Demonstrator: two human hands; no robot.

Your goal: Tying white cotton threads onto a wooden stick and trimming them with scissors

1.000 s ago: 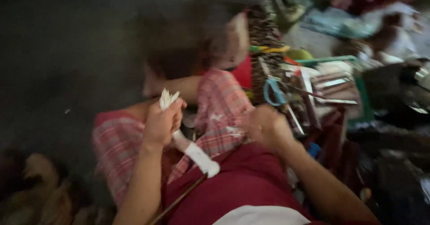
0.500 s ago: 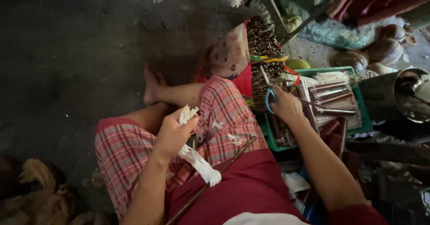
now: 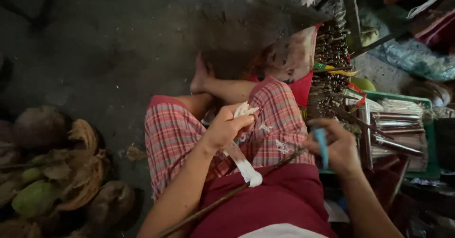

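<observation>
Dim, shadowy scene — corners dark, slightly soft.

A white strip (image 3: 244,164) hangs down toward 6 o'clock. Blue scissors (image 3: 322,145) stand upright at its 3 o'clock.

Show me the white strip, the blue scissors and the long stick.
white strip (image 3: 246,169), head view, on its lower hanging end
blue scissors (image 3: 322,141), head view, on the handle
long stick (image 3: 222,199), head view, mid-shaft
</observation>
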